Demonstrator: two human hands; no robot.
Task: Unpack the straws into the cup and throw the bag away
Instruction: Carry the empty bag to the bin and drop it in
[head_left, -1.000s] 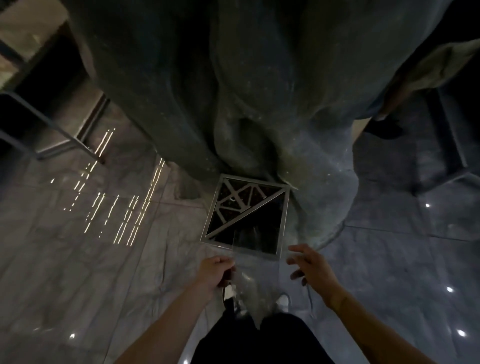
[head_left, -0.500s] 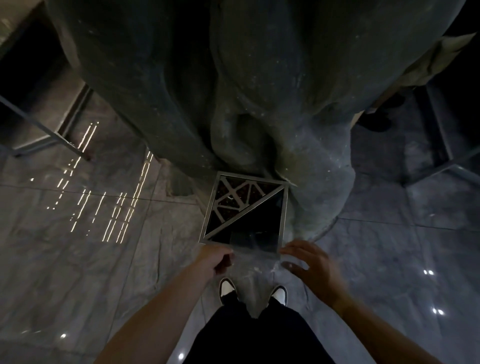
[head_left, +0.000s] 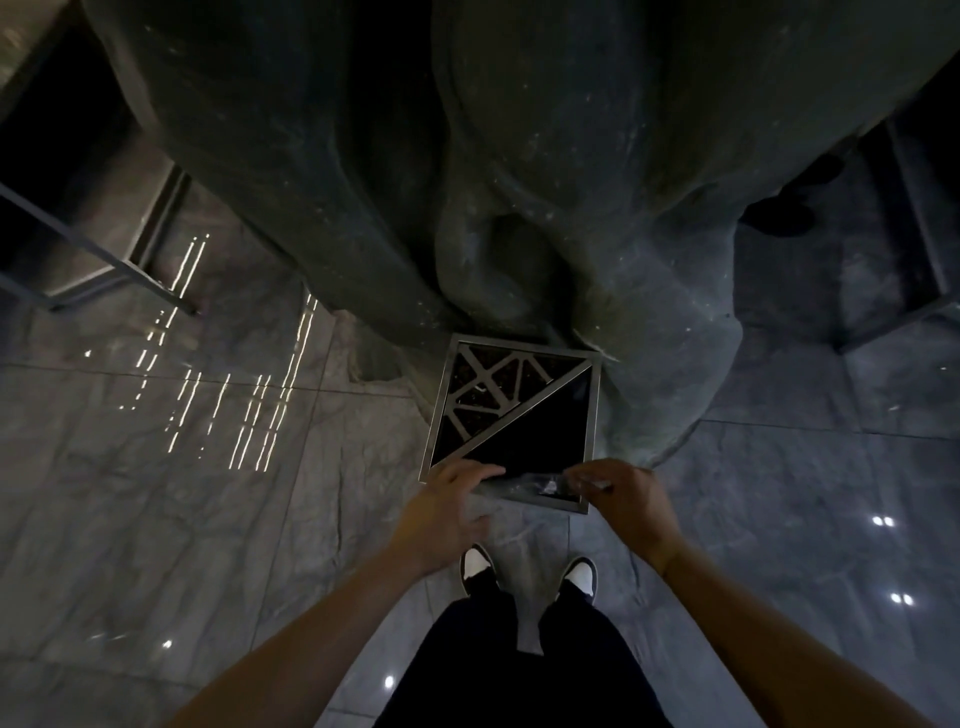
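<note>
Hands (head_left: 540, 499) now at bin (head_left: 441, 405) rim

Bare forearms, black trousers (head_left: 524, 670), black-and-white sneakers (head_left: 477, 564).

Bin (head_left: 511, 423) is set on the floor (head_left: 208, 493) against the rock base (head_left: 519, 182) behind it. Bag (head_left: 530, 483) is held over the bin's near rim, between left hand (head_left: 447, 512) and right hand (head_left: 626, 501). Shoes (head_left: 477, 564) are placed just before the bin. A frame (head_left: 104, 260) is seen far left.
</note>
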